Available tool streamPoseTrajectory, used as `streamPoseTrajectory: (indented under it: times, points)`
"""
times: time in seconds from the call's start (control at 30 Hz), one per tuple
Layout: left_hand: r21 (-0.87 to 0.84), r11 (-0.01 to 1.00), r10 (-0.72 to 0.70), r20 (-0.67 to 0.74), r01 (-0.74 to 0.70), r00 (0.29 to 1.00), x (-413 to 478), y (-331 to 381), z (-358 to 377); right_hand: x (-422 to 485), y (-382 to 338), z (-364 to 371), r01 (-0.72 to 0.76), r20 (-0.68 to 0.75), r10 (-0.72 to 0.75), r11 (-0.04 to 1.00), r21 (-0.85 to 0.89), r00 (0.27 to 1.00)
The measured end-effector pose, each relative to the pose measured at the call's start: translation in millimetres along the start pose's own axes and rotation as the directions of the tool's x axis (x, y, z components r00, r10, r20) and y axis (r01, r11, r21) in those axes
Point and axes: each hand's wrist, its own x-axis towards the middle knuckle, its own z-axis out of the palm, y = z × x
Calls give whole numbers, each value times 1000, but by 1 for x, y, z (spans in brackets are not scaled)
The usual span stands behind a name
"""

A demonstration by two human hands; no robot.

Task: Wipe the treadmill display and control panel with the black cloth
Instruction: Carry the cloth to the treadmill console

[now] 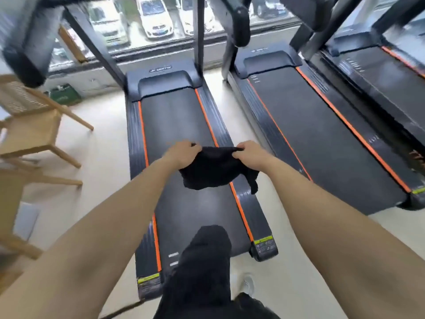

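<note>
A black cloth (213,169) hangs stretched between both hands over the belt of the nearest treadmill (181,116). My left hand (182,153) pinches its left top corner and my right hand (249,154) pinches its right top corner. The cloth droops below the hands, with a tail hanging at the right. The treadmill has a black belt with orange side stripes. Its display and control panel lie above the top edge of the view; only the dark uprights (199,31) and a blurred console corner (25,38) show. My leg in black trousers (204,268) steps onto the belt's rear end.
A second treadmill (322,134) stands to the right and a third (391,72) beyond it. Wooden chairs (32,125) stand on the pale floor at the left. A window with parked cars outside runs along the far wall. A green box (65,95) sits by the wall.
</note>
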Motion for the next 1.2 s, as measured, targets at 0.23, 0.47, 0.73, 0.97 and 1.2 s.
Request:
streamPoseTrajectory:
  times: [0.23, 0.47, 0.73, 0.97, 1.2]
  points:
    - [-96, 988, -147, -342, 121, 928, 15, -28, -82, 76, -95, -15, 223, 39, -221, 972, -71, 975]
    - [-125, 982, -184, -492, 140, 851, 90, -60, -147, 189, -172, -11, 332, 75, -324, 928, -171, 943]
    - [-244, 955, -255, -393, 168, 883, 213, -99, -275, 341, -296, -16, 313, 189, -269, 911, -268, 944]
    - [-339, 929, -245, -269, 146, 932, 242, -61, -425, 384, -426, -91, 321, 198, -278, 917, -235, 940]
    - [-330, 936, -218, -264, 125, 940, 301, -35, -539, 458, -522, -155, 359, 122, -338, 893, -273, 933]
